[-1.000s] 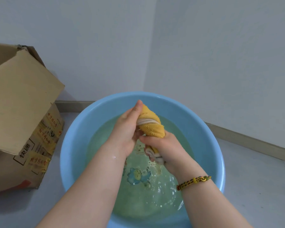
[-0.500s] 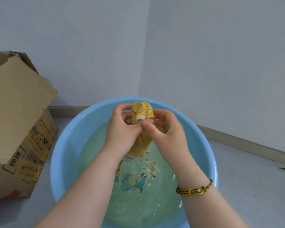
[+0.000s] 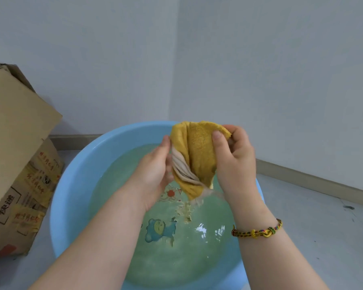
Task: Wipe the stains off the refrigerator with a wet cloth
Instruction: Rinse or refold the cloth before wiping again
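Note:
A wet yellow cloth (image 3: 197,155) with a pale twisted underside hangs over a light blue basin (image 3: 71,195) full of greenish water. My left hand (image 3: 155,170) grips the cloth's left edge. My right hand (image 3: 233,162) pinches its upper right corner between thumb and fingers. The cloth is partly spread at the top and still twisted at its lower end, which drips into the water. No refrigerator is in view.
An open cardboard box (image 3: 19,155) stands on the floor just left of the basin. The basin sits in a room corner, with white walls behind and to the right and a baseboard (image 3: 314,183). Grey floor lies to the right.
The tightly wrung roll of cloth has been loosened and opened out at the top. Both hands have moved apart and risen a little above the water.

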